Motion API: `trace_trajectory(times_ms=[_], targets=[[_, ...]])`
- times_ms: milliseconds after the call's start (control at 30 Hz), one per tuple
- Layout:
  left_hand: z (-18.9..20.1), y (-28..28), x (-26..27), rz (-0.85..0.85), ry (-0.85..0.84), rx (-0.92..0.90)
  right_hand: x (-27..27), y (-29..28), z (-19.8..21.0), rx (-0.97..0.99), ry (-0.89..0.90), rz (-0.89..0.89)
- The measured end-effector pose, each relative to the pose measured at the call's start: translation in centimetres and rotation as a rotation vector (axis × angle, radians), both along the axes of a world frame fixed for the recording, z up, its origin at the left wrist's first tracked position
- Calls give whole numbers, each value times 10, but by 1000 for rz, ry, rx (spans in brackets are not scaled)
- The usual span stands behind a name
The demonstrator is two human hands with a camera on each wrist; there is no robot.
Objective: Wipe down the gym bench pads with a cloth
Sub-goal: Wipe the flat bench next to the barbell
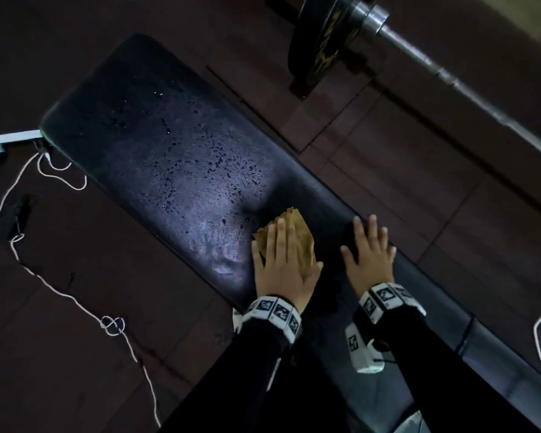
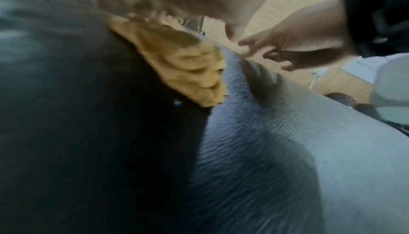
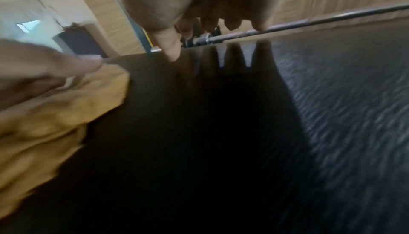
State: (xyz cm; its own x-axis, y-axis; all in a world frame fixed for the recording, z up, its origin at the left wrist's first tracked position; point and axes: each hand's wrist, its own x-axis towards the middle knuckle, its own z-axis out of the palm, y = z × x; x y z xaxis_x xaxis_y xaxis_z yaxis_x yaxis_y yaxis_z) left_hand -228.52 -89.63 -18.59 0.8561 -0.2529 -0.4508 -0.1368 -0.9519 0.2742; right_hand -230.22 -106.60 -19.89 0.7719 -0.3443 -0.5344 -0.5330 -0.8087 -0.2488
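Bench pad (image 1: 156,145) carried the cloth (image 1: 297,235), bunched flat under the left hand (image 1: 283,260); that grip was fingers straight, pressing down, not curled round it. Left of and ahead of the grip, droplets (image 1: 213,160) dotted the surface, so most of the pad looked unwiped. Just right of the cloth, the right hand (image 1: 369,254) lay fingers spread, apparently on the surface, holding nothing. Right of it the pad looked dry. Judged early in the task.

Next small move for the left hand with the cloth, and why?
Probably push the cloth forward under the flat left hand into the droplets: they cover the pad just ahead, while the right hand is flat, with no cloth.
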Motion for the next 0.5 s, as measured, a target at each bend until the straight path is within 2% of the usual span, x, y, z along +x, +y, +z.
trace_trajectory(times_ms=[133,367,500], targets=[[-11,-14,-1,46,25,31,2,-22,-5,41,105,-53],[-26,-4,11,-20,-63,91,-1,-19,-9,44,24,-92],[-33,23,37,46,-92,129,-2,-21,-10,75,-2,-103]])
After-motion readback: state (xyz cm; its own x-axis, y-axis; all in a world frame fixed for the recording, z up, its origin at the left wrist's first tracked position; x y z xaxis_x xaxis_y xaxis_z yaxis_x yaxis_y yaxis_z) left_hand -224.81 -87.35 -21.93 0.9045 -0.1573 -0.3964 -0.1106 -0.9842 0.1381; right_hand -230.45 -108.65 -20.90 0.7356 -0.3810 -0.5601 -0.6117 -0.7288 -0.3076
